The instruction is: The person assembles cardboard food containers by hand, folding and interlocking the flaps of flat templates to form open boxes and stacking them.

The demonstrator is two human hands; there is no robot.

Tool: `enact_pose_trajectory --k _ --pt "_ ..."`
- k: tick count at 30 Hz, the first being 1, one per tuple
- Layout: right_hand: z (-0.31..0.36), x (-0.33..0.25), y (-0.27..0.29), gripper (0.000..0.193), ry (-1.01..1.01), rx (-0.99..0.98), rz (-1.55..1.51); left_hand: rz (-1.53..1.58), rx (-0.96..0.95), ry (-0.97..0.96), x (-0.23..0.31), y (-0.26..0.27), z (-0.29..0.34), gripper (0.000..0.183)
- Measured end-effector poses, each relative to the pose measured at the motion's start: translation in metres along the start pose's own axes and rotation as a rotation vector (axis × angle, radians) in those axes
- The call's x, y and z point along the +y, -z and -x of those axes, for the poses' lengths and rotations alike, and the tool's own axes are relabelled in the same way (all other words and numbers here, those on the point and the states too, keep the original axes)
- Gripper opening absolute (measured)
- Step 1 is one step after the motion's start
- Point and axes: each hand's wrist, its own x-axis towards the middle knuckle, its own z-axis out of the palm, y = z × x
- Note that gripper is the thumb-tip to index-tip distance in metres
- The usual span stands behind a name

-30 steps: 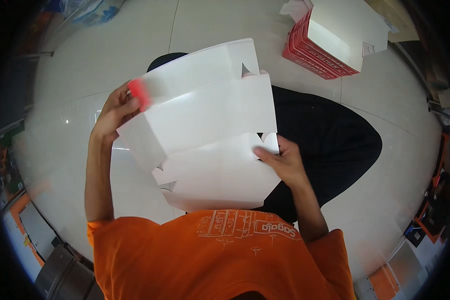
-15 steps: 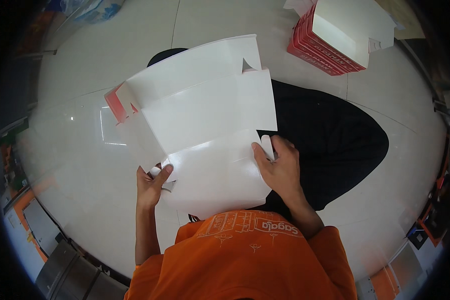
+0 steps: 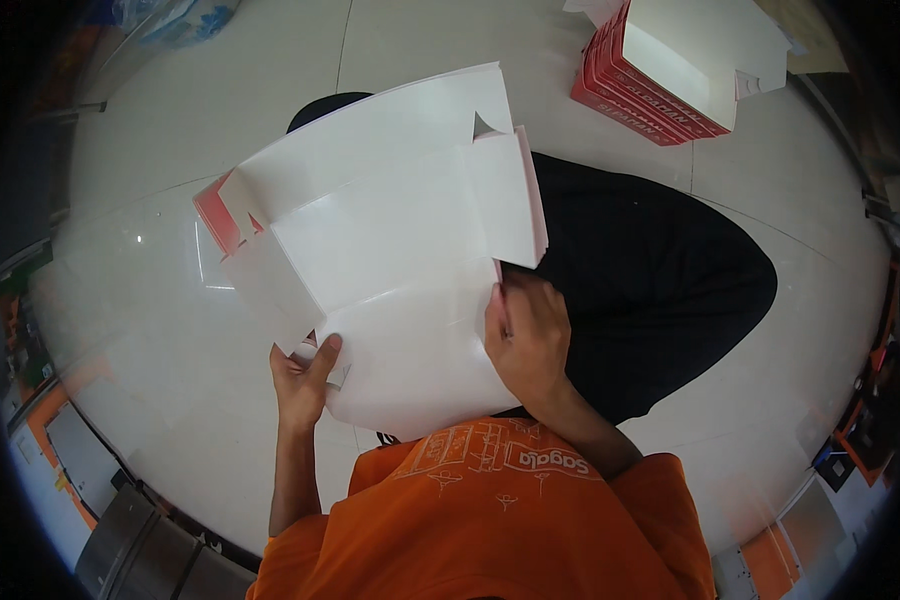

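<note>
A partly folded cardboard box (image 3: 370, 240) lies open across my lap, its white inside facing up and red print showing on the outer side of its left flap. My left hand (image 3: 303, 375) pinches the near left corner, thumb on top beside a slotted tab. At the near right edge my right hand (image 3: 530, 335) is closed around the cardboard, with its fingertips partly hidden behind the panel. The far right flap (image 3: 515, 200) stands bent up above that hand. Along the far side, a wide panel (image 3: 390, 120) with a notch rises at an angle.
A stack of nested red and white boxes (image 3: 660, 85) stands on the tiled floor at the far right. My leg in black cloth (image 3: 660, 270) stretches to the right of the cardboard. A clear plastic bag with blue parts (image 3: 195, 22) lies at the far left.
My right hand has moved slightly left and folded the right edge inward. The far right flap now stands bent up. The left hand keeps its pinch on the near left corner.
</note>
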Motion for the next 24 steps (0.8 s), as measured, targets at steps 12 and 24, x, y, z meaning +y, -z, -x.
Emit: enact_pose_trajectory --k 12,24 --pt "-0.016 -0.004 0.003 0.037 -0.075 0.014 -0.136 -0.015 -0.025 -0.012 0.002 0.001 0.000 0.027" --pt "-0.063 0.006 0.041 0.032 -0.494 -0.299 -0.566 -0.011 -0.047 -0.033 -0.001 0.004 0.000 0.026"
